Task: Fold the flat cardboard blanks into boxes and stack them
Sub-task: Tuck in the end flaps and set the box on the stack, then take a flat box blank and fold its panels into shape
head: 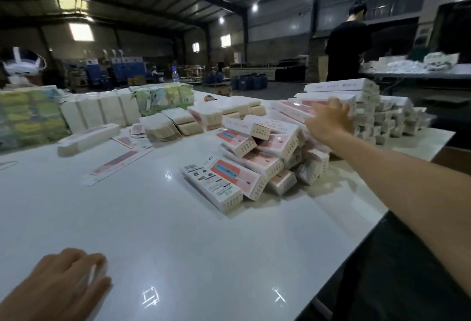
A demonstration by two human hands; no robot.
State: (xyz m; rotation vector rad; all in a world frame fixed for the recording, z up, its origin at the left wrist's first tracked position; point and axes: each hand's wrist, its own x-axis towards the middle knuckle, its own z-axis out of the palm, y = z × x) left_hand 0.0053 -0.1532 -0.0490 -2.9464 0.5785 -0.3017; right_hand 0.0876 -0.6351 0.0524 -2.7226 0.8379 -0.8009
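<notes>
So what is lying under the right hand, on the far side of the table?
The right hand rests on a folded pink-and-white box atop the pile of folded boxes. Whatever lies beneath the palm is hidden.

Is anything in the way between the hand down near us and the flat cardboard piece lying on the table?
Nothing visible. Only bare white table lies between the left hand and the flat blank. The box pile sits off to the right.

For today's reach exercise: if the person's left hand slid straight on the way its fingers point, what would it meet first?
The left hand has bare table ahead; probably the nearest folded box comes first, though depth is uncertain.
</notes>
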